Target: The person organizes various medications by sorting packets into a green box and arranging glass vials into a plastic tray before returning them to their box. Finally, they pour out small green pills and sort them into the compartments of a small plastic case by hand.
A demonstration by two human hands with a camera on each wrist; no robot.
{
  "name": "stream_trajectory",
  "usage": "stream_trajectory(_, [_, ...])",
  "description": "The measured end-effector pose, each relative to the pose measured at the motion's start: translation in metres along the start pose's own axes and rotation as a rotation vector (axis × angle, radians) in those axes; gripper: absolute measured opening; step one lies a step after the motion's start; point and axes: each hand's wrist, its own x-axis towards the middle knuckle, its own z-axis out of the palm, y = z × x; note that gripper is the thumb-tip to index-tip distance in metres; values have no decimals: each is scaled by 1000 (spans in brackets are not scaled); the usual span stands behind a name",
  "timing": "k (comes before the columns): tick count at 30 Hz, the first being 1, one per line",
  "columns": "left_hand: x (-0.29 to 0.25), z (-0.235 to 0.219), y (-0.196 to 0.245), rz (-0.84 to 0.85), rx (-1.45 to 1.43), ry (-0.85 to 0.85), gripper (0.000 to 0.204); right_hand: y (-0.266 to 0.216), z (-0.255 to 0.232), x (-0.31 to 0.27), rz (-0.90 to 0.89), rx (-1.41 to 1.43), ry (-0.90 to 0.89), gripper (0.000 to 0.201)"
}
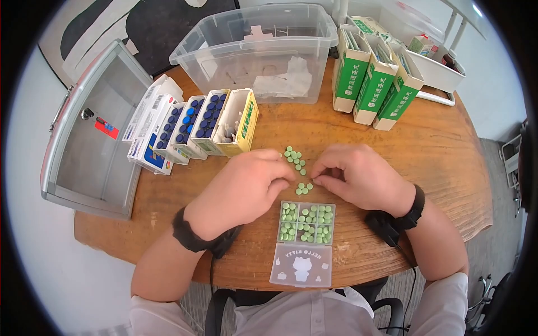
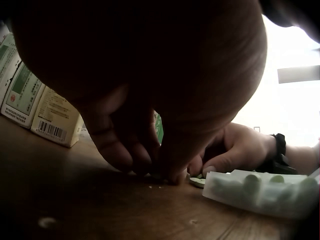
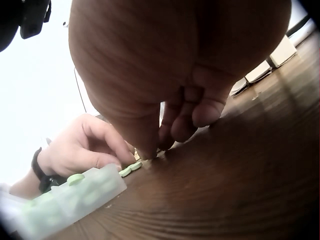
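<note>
Nearest, at the edge of the worktop (image 1: 437, 185), the printed lid (image 1: 301, 266) of a pill case (image 1: 305, 244) is laid open and flat. Beyond it, pale green tablets are spread through the compartments of the case.

Just past the far rim, a small loose cluster (image 1: 305, 190) is found on bare wood, between the fingertips of the left hand (image 1: 249, 179) and those of the right hand (image 1: 361, 176). From the left hand it is placed to the right and slightly nearer the body; from the right hand, to the left. Neither hand can be called clearly nearer to it.

Both hands are held low, palms down, fingers bent toward the wood. In the left, the fingertips are brought to the surface; in the right, thumb and forefinger are brought close together. Whether a tablet is pinched in either cannot be told.

Farther out, a loose row (image 1: 296, 161) is strung lengthwise away from the body, slanted leftward at its far end; its near end is set closer to the right fingertips.

Behind, boxes of blue-capped vials (image 1: 204, 145) are lined up at left, green-and-white boxes (image 1: 376, 92) at right, with a clear bin (image 1: 252, 50) between.
</note>
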Motion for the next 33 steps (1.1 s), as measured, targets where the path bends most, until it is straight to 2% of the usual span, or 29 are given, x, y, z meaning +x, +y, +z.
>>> stream_trajectory(5, [0,-7,3,-91,-53,-6,14,0,-1,0,4,-19,37,10])
stream_trajectory(8, [-2,-11,12,-96,-89,-31,14,-8,-6,0,-14,111,-2,10])
stream_trajectory(10, [-3,-16,25,-85,-118,-63,14,-17,-10,-2,-3,237,-182,9])
stream_trajectory(12, [-7,-17,36,53,-281,-243,13,-14,-4,-5,-59,253,-189,10])
stream_trajectory(13, [-8,-12,35,137,-323,-261,12,-13,-2,-6,-119,270,-201,10])
stream_trajectory(16, [-8,-13,36,112,-334,-240,11,-14,-4,-3,-13,256,-152,13])
stream_trajectory(17, [-5,-19,39,-17,-303,-245,10,-12,-3,-3,-14,256,-152,13])
stream_trajectory(18, [-3,-18,34,-17,-302,-243,10,-7,0,-2,-46,176,-87,14])
stream_trajectory(20, [-1,-9,16,9,-104,-12,11,-5,0,-2,-80,94,-21,15])
stream_trajectory(25, [0,4,4,117,-97,-36,13,-1,2,-3,-109,10,-58,14])
stream_trajectory(28, [1,2,3,86,-87,-51,13,-2,1,-3,-97,20,-53,14])
stream_trajectory(30, [1,0,5,-27,-80,-64,12,-2,1,-3,-74,8,-48,13])
stream_trajectory(33, [2,-2,8,-44,-33,-74,11,-2,1,-3,-44,-20,-32,12])
